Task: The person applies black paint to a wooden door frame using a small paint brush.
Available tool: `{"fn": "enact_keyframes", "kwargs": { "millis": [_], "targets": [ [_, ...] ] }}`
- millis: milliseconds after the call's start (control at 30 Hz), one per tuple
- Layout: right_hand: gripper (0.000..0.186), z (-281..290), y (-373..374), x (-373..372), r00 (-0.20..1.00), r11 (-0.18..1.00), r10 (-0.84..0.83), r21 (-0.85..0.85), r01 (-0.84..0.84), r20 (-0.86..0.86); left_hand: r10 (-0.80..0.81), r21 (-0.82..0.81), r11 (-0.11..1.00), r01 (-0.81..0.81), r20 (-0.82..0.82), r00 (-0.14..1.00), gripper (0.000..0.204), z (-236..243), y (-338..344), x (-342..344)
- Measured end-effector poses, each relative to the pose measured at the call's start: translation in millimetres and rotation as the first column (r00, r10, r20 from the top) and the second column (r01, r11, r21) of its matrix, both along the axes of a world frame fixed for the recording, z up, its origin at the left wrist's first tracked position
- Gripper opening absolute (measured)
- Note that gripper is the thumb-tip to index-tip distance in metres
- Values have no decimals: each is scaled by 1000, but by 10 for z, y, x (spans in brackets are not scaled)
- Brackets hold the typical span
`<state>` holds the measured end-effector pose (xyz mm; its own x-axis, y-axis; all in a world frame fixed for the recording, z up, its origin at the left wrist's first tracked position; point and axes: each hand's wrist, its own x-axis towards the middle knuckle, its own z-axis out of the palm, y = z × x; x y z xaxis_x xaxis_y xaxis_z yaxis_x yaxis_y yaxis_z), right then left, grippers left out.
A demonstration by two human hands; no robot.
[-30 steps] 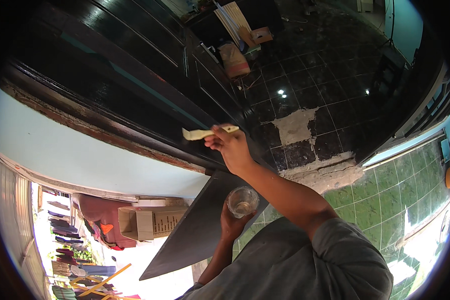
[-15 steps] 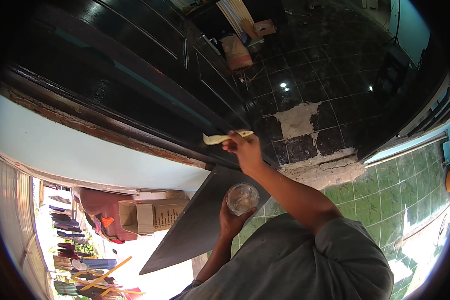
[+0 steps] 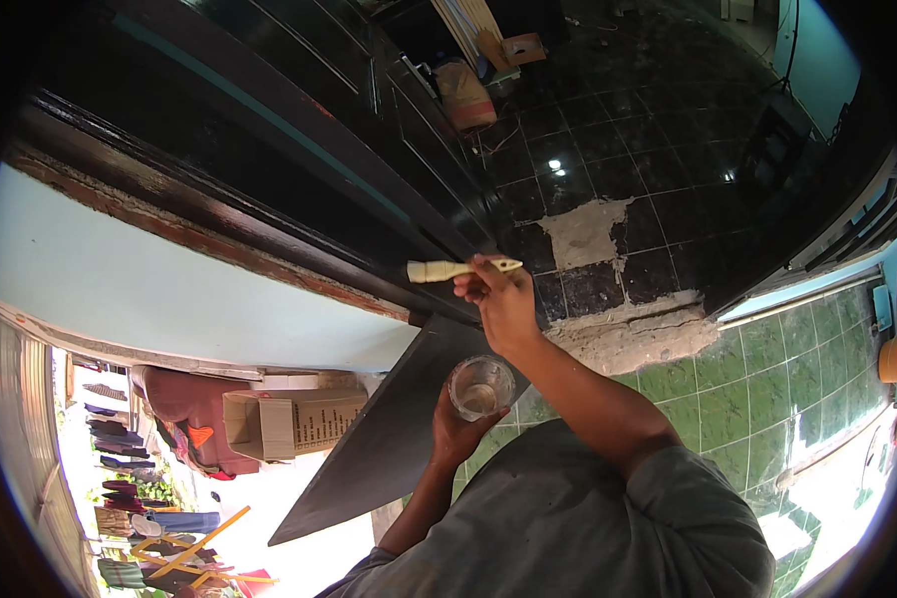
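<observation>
My right hand pinches the pale handle of a flat paintbrush, its bristle end pointing left. The brush is level in front of the dark door frame; whether the bristles touch the wood I cannot tell. Lower down, my left hand is wrapped round a clear cup with a little cloudy or pale content at its bottom. Behind the cup stands a dark grey board.
A dark panelled door rises at the upper left, beside a pale blue wall. Rough concrete edges the black tiles, with green tiles nearer me. Outside lies an open cardboard box; a sack stands indoors.
The brush has turned so its broad side faces me, and my right hand has shifted slightly right. My left hand still holds the cup, now tilted a little differently. The whole view has shifted slightly.
</observation>
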<state>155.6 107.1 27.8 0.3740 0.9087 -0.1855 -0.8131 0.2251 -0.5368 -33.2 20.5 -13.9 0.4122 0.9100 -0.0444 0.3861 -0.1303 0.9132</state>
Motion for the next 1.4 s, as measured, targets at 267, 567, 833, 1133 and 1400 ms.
{"fn": "enact_keyframes", "kwargs": {
  "millis": [267, 567, 833, 1133, 1400],
  "targets": [
    [14, -53, 81, 39, 971, 989, 124, 104, -105, -206, -24, -4, 1000, 24, 11, 1000, 90, 62, 28, 16],
    [16, -16, 115, 106, 980, 980, 141, 158, -118, -141, -8, 6, 1000, 8, -11, 1000, 89, 65, 76, -32],
    [18, -1128, -68, 339, 792, 926, 38, -320, 202, 610, 10, 37, 999, -11, 22, 1000, 87, 96, 35, -30],
    [19, 824, 69, 153, 783, 972, -197, 220, 79, 590, 66, 32, 997, -67, 34, 997, 86, 89, 64, -11],
    [17, -562, -23, 49, 983, 992, 113, -41, -120, -144, 40, -10, 999, -40, 3, 999, 90, 48, 44, 1]
  ]
}}
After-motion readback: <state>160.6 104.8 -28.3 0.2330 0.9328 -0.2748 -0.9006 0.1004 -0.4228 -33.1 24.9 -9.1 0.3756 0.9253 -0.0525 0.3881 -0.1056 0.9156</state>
